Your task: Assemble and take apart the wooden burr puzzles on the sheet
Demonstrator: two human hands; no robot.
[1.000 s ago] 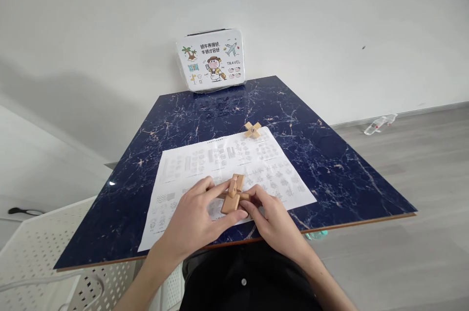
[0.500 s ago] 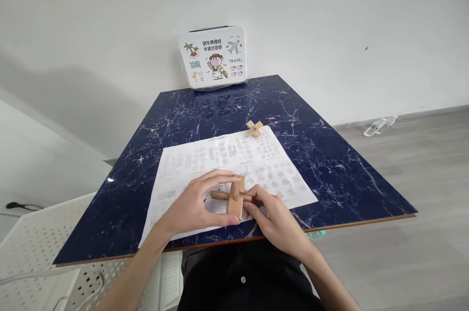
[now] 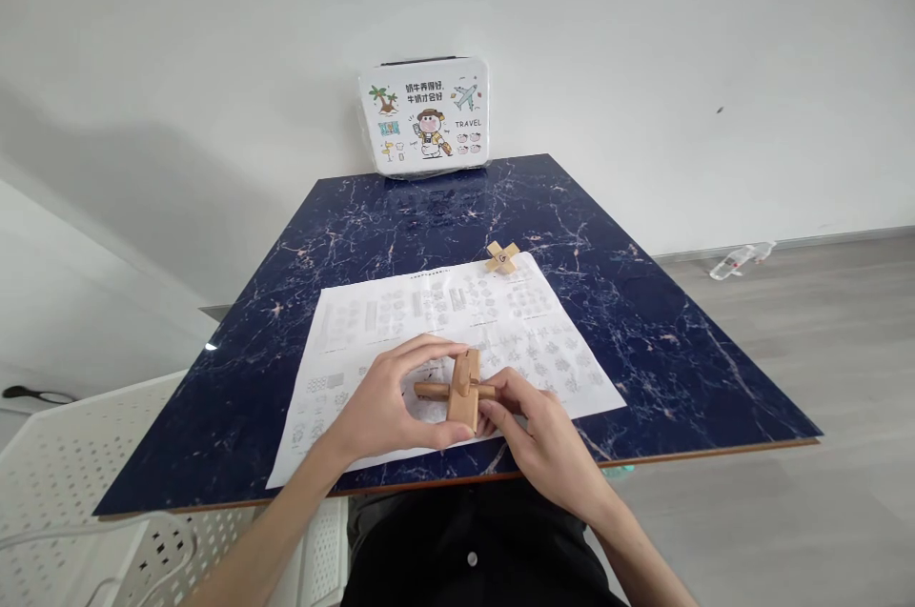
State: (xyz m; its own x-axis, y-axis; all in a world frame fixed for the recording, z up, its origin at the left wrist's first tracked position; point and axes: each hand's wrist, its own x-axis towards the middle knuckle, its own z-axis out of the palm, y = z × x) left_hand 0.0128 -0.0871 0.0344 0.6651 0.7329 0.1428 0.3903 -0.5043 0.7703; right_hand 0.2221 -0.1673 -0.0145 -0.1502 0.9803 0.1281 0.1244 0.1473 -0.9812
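Between my hands, above a printed sheet (image 3: 386,321), is a wooden interlocking puzzle (image 3: 463,405) made of crossed bars. My left hand (image 3: 390,402) is curved round it, fingers at the far end and thumb at the near end of the upright block. With thumb and fingers, my right hand (image 3: 533,421) pinches the right end of the crosswise bar. The left end of that bar sticks out freely toward my left palm. Another small wooden cross puzzle (image 3: 502,257), marked "G", rests on the sheet's far right corner.
The dark blue marble-patterned table (image 3: 457,216) has its near edge close to my body. A white case (image 3: 427,121) with cartoon prints leans on the wall at the back. A white perforated rack (image 3: 64,455) stands at left. Plastic bottles (image 3: 740,259) lie on the floor at right.
The view has shifted slightly, so everything sits a little lower and to the right. Both hands keep the same hold on the wooden puzzle.
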